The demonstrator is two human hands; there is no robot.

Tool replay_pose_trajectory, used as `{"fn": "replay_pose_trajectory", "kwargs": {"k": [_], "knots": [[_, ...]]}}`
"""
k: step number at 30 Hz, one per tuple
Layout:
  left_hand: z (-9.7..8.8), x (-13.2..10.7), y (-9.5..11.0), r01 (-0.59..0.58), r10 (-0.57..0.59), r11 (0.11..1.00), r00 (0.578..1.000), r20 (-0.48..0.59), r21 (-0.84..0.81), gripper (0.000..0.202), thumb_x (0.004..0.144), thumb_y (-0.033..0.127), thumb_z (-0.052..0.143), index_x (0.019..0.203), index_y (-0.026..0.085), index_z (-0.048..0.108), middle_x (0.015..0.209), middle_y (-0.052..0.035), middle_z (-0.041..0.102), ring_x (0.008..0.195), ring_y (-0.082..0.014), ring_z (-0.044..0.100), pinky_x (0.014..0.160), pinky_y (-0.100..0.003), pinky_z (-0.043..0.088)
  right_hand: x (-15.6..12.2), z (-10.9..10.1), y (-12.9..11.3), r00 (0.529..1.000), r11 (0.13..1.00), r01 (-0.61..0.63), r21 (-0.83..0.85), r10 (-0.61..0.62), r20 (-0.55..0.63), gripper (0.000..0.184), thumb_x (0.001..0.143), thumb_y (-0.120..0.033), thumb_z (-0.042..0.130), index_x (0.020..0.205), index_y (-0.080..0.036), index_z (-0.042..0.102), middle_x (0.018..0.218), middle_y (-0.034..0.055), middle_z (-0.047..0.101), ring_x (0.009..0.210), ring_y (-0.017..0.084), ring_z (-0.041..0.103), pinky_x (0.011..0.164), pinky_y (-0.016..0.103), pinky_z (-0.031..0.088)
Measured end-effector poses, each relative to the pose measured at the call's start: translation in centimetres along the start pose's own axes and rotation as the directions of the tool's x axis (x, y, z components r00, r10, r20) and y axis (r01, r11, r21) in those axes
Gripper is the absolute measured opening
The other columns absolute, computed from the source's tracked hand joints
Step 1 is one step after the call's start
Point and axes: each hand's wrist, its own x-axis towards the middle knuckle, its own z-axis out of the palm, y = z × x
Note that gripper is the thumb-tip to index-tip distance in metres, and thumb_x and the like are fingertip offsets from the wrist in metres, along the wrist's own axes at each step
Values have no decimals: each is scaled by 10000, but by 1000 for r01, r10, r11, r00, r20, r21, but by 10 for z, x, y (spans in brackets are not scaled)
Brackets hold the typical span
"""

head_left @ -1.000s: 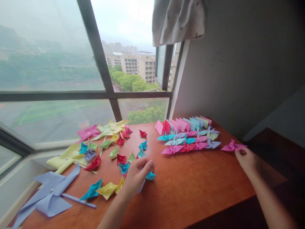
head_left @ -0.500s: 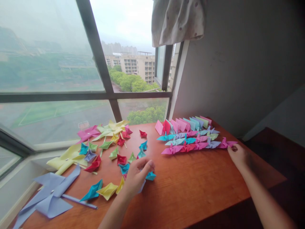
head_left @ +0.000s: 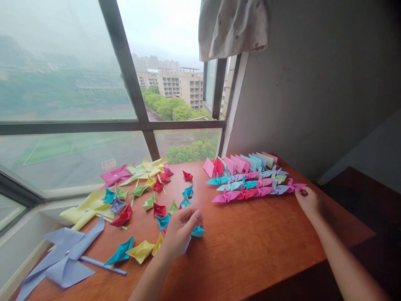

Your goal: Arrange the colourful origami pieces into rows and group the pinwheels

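Pinching a magenta paper crane (head_left: 293, 186) at its near right edge with the right hand (head_left: 310, 202), thumb and fingertip close together on the paper, remaining fingers curled in. Holding that crane at the right end of the front row on the reddish-brown wooden table (head_left: 250, 240), right up against or just beside a lavender paper crane (head_left: 280, 190); too close to tell which. Farther left along the same row, a magenta-pink crane (head_left: 265, 191), a red crane (head_left: 247, 193) and a pink crane (head_left: 227, 196). Behind these, more crane rows in blue, pink, lavender and green, then a back line of flat-folded paper pieces (head_left: 238, 164) set on edge. Holding the left hand (head_left: 180, 230) half-open among the paper boats, fingers loosely curled, gripping nothing visible. Just beside it, partly covered, a blue paper boat (head_left: 198, 231) and a pale lavender paper (head_left: 187, 246). Toward the left, a yellow paper boat (head_left: 140, 251), then a lavender pinwheel (head_left: 67, 265) lying nearest, with a pale yellow pinwheel (head_left: 83, 212) beyond.
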Motion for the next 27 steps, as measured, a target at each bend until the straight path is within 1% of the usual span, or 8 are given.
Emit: {"fn": "replay_pose_trajectory", "kwargs": {"k": [12, 20, 27], "knots": [[-1, 1, -5, -13, 13, 1000, 1000, 14, 16, 360, 893, 431, 582, 694, 138, 652, 644, -21, 614, 634, -134, 554, 598, -217, 430, -6, 3, 1, 999, 998, 30, 51, -29, -17, 335, 717, -498, 546, 803, -199, 670, 788, 89, 716, 691, 250, 644, 563, 310, 408], [-1, 1, -5, -21, 21, 1000, 1000, 21, 17, 359, 899, 424, 577, 693, 139, 648, 645, -20, 615, 634, -131, 556, 595, -211, 431, -6, 2, 0, 1000, 998, 5, 56, -6, 4, 302, 704, -482, 560, 797, -213, 662, 791, 81, 721, 726, 262, 654, 584, 322, 421], [0, 1, -5, -25, 25, 1000, 999, 22, 6, 359, 898, 427, 583, 694, 140, 649, 638, -16, 614, 627, -128, 560, 586, -205, 429, -6, 1, -1, 1000, 998, -17, 62, 16, 19, 324, 708, -490, 561, 810, -201, 667, 802, 98, 724, 706, 257, 649, 579, 326, 425]]}}
